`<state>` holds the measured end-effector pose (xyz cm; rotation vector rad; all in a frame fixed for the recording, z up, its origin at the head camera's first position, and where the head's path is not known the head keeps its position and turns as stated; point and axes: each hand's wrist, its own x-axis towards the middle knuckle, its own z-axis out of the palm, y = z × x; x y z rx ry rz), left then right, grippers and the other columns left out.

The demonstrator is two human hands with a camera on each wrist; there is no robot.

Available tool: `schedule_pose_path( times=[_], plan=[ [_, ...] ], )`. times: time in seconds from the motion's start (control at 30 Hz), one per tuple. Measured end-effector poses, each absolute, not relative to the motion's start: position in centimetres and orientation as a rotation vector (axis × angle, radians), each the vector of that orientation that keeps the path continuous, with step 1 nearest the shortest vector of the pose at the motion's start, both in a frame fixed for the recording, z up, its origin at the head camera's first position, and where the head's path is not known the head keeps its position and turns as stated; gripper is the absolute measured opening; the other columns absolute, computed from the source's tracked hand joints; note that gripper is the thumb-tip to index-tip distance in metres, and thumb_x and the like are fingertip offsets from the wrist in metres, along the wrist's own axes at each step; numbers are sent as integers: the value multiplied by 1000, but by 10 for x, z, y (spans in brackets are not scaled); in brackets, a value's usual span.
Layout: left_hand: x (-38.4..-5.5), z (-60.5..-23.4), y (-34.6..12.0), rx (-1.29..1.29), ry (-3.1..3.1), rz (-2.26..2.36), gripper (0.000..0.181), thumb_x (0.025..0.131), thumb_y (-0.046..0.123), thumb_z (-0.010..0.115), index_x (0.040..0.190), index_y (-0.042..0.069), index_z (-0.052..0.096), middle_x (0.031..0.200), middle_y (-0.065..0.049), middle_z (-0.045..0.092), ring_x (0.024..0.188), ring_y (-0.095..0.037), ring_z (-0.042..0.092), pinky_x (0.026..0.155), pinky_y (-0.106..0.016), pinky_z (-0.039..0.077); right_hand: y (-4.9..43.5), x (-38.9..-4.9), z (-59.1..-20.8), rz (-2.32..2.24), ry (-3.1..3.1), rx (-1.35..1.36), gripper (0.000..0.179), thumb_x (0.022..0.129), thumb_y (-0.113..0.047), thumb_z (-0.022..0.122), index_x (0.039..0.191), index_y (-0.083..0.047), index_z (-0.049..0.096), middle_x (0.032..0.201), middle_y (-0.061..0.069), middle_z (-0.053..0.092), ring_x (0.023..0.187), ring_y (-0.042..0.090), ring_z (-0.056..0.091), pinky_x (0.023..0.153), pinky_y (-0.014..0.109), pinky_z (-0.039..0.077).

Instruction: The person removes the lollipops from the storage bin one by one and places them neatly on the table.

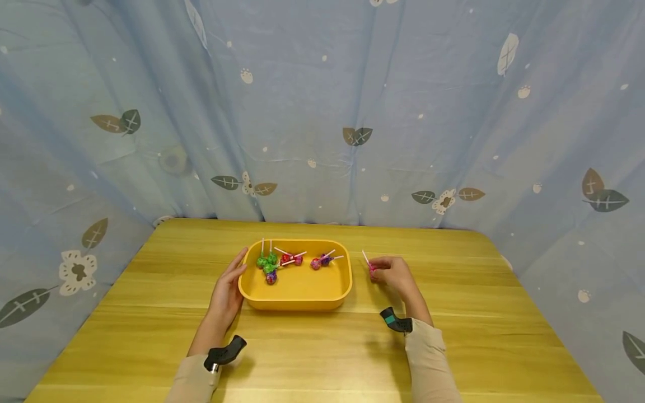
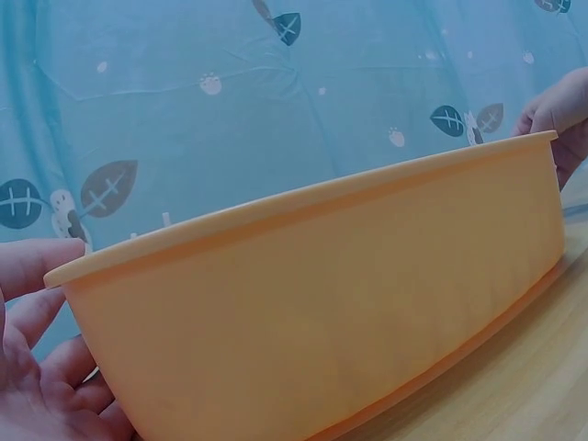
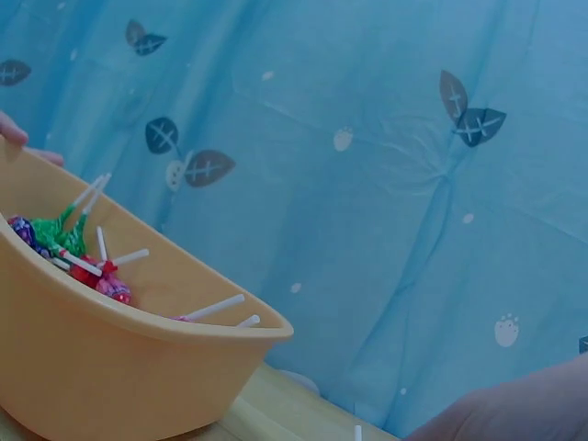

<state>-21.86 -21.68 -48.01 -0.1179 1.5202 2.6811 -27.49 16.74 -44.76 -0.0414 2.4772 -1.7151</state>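
Right hand [image 1: 395, 275] is pinching a pink-wrapped, white-sticked lollipop [image 1: 372, 269], partly hiding it, three o'clock from the yellow oblong plastic basin [image 1: 302, 288]; left hand [image 1: 227, 294], fingers extended, is touching its nine-o'clock side.

Both forearms [image 1: 202, 340] reach forward from beige sleeves [image 1: 430, 361]. The left hand [image 1: 227, 296] slants inward, its fingers loosely extended; the right hand [image 1: 397, 273], well apart from it, leans leftward, thumb and fingers drawn together in a pinch.
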Motion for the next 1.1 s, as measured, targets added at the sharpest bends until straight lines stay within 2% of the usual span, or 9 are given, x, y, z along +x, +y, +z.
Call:
schedule_pose_path(
  times=[0.37,0.77,0.93,1.1],
  plan=[
    [-220,-480,-216,-100,1529,2680,53,104,17,42,155,19,26,161,2,9,144,-18,15,115,-37,17,168,-275,-451,-1529,2608,-28,26,88,8,60,112,9,67,97,19,69,81,23,65,72,34,55],
    [-218,-479,-216,-112,1534,2680,54,104,17,44,155,19,27,161,3,9,144,-17,15,115,-36,17,167,-275,-452,-1521,2613,-11,22,89,7,60,110,10,67,93,18,69,81,26,67,71,34,55],
    [-217,-477,-215,-119,1543,2683,53,104,17,44,155,19,27,161,3,11,144,-16,15,115,-35,18,168,-275,-449,-1468,2656,-19,25,89,5,61,113,9,67,98,18,69,83,26,66,73,34,54],
    [-217,-478,-215,-122,1543,2683,53,104,17,43,155,19,27,161,3,11,144,-16,15,115,-35,18,169,-273,-447,-1383,2721,-44,26,90,2,60,115,6,67,105,18,68,94,28,63,77,36,52]
  ],
)
